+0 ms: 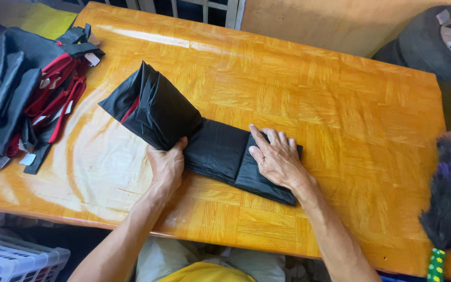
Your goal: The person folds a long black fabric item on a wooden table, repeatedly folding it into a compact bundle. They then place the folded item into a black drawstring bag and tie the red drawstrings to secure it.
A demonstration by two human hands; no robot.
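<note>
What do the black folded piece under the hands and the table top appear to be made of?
The black folded piece looks like thin woven synthetic fabric, perhaps nylon: a slight sheen, crisp creases, and stacked layers, with a red layer showing at its raised end. The left hand grips it and the right hand presses it flat. The table looks like glossy varnished wood parquet, or a laminate imitation: block grain pattern and bright window glare.

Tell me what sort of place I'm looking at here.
Probably an informal home workshop or storage room, not a factory. A car tyre with silver hubcap leans by the orange parquet-patterned wooden table, a heap of black and red tagged fabric pieces awaits, and a white plastic basket sits below.
</note>
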